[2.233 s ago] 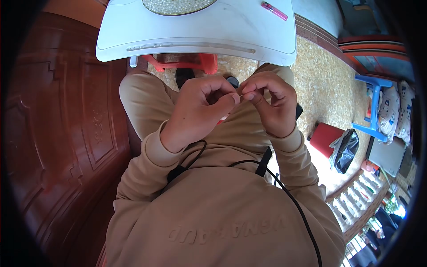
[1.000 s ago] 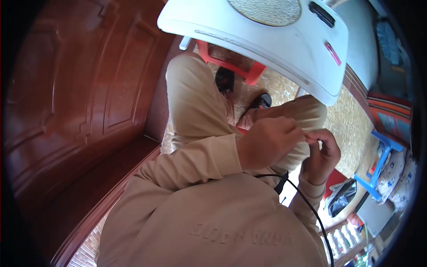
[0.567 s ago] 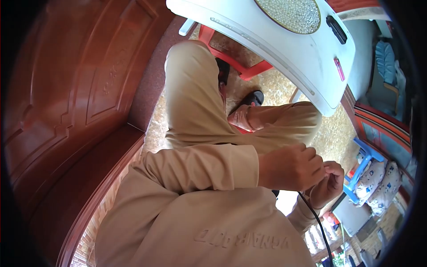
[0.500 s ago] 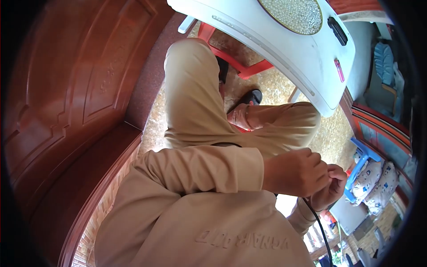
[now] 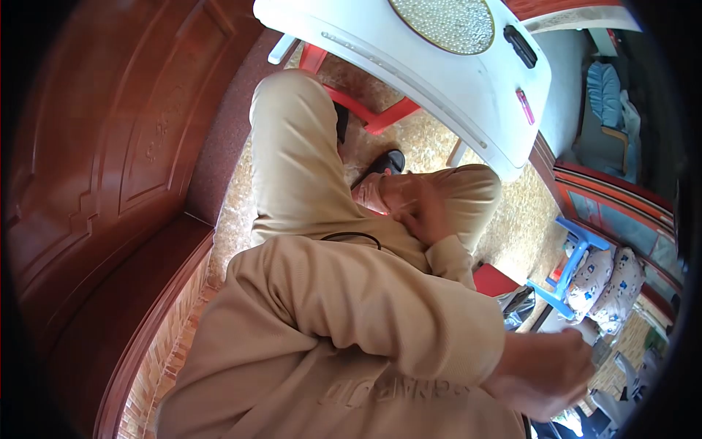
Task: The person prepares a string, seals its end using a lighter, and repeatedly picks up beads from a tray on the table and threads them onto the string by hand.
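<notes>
My left hand (image 5: pixel 545 369) is at the lower right, past the cuff of its tan sleeve, with its fingers curled in. It is slightly blurred, and whatever it holds, if anything, does not show. Over my lap, near the bent knee, my right hand (image 5: pixel 425 211) is smeared by motion. Its fingers cannot be made out clearly, and no object shows in it. The left sleeve (image 5: pixel 380 307) crosses my body and hides part of the right arm. The two hands are well apart.
A white table (image 5: pixel 439 88) stands ahead, bearing a round tray of pearl-like beads (image 5: pixel 450 25), a black object (image 5: pixel 520 47) and a pink lighter-like object (image 5: pixel 525 106). A red stool (image 5: pixel 380 117) is beneath. A wooden door (image 5: pixel 110 132) is left; a blue stool (image 5: pixel 559 285) is right.
My hands have separated from close together. The left hand moved down and right; the right hand moved up and left over my lap. The whole view shifted slightly.
</notes>
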Available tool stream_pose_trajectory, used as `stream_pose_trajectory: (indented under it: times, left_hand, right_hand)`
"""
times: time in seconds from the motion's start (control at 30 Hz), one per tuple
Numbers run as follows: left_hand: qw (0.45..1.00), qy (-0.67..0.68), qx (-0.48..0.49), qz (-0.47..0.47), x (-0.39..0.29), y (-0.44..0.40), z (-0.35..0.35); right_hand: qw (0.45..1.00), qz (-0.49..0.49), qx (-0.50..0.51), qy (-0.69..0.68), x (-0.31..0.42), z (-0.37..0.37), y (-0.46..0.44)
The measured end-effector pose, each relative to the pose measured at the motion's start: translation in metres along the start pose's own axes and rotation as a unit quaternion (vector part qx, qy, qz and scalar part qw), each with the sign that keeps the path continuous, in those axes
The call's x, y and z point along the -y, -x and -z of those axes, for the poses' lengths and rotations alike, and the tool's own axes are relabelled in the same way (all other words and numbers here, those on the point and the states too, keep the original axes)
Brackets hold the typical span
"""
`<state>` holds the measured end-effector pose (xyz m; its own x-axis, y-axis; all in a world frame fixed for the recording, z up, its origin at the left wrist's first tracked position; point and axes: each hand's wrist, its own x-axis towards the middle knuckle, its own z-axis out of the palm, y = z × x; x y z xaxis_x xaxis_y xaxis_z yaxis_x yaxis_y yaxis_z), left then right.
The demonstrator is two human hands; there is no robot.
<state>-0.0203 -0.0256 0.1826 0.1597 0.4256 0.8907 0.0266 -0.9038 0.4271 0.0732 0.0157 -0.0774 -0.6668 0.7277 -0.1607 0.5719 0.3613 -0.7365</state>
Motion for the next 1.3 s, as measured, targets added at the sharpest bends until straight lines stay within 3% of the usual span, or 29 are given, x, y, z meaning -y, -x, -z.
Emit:
stream_pose_trajectory:
  times: [0.1,0.23,0.27,0.43,0.63,0.7,0.8,0.87,0.9,0.97,1.0,1.07,1.13,1.17,1.23,1.3]
  left_hand:
    - [0.996,-0.049,0.023,-0.072,-0.013,-0.023,-0.003]
    - [0.992,-0.107,-0.04,-0.06,-0.002,-0.038,0.012]
    - [0.991,-0.106,-0.034,-0.07,0.002,-0.04,0.013]
    - [0.986,-0.095,-0.132,-0.045,0.018,-0.051,0.013]
    - [0.965,-0.081,-0.248,-0.006,0.048,-0.07,0.016]
    - [0.972,-0.103,-0.205,-0.042,0.074,-0.071,0.047]
    - [0.965,-0.104,-0.226,0.081,0.128,-0.075,0.107]
    - [0.952,-0.106,-0.234,0.164,0.15,-0.073,0.146]
    - [0.915,-0.123,-0.241,0.298,0.153,-0.068,0.17]
    - [0.877,-0.081,-0.268,0.389,0.134,-0.067,0.181]
    - [0.878,-0.081,-0.258,0.394,0.14,-0.06,0.192]
    - [0.875,0.062,-0.296,0.379,0.158,-0.043,0.221]
    - [0.872,0.061,-0.306,0.378,0.171,-0.039,0.247]
    - [0.869,0.064,-0.318,0.372,0.178,-0.036,0.257]
    - [0.861,0.07,-0.341,0.37,0.185,-0.022,0.272]
    - [0.854,0.063,-0.336,0.391,0.187,-0.012,0.286]
  right_hand:
    - [0.999,-0.046,-0.019,0.0,-0.026,-0.028,-0.006]
    - [0.989,-0.085,0.123,-0.008,-0.042,-0.034,-0.015]
    - [0.99,-0.081,0.113,-0.008,-0.04,-0.033,-0.015]
    - [0.978,-0.053,0.057,-0.193,0.002,-0.025,-0.012]
    - [0.922,-0.109,0.105,-0.355,0.011,-0.018,-0.003]
    - [0.896,-0.127,0.115,-0.41,0.012,-0.016,0.003]
    - [0.843,-0.162,0.119,-0.498,0.015,-0.016,0.02]
    - [0.836,-0.185,0.064,-0.514,0.018,-0.009,0.025]
    - [0.827,-0.207,0.024,-0.522,0.02,-0.005,0.025]
    - [0.825,-0.192,0.001,-0.532,0.021,-0.004,0.029]
    - [0.825,-0.18,-0.012,-0.535,0.021,-0.005,0.031]
    - [0.829,-0.154,-0.033,-0.537,0.022,-0.005,0.03]
    - [0.756,-0.071,-0.005,-0.651,0.031,-0.008,0.022]
    - [0.748,-0.077,-0.004,-0.659,0.026,-0.008,0.02]
    - [0.665,-0.077,0.101,-0.736,0.012,-0.011,0.023]
    - [0.65,-0.089,0.097,-0.749,0.012,-0.016,0.025]
